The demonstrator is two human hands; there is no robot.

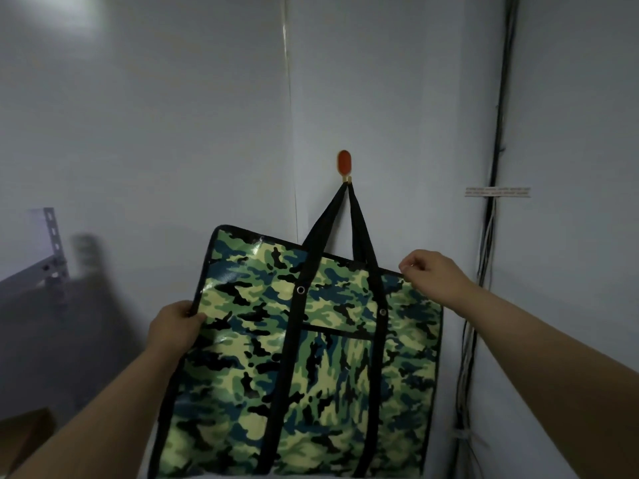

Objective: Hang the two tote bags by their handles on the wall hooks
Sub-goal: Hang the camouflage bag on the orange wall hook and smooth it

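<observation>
A large green camouflage tote bag with black trim hangs flat against the white wall. Its black handles run up to an orange wall hook and loop over its small metal prong. My left hand grips the bag's left edge below the upper left corner. My right hand pinches the bag's upper right corner. Only one bag and one hook are in view.
A bundle of black and white cables runs down the wall corner at the right, held by a labelled strip. A grey metal shelf frame stands at the left. A brown cardboard box sits at the lower left.
</observation>
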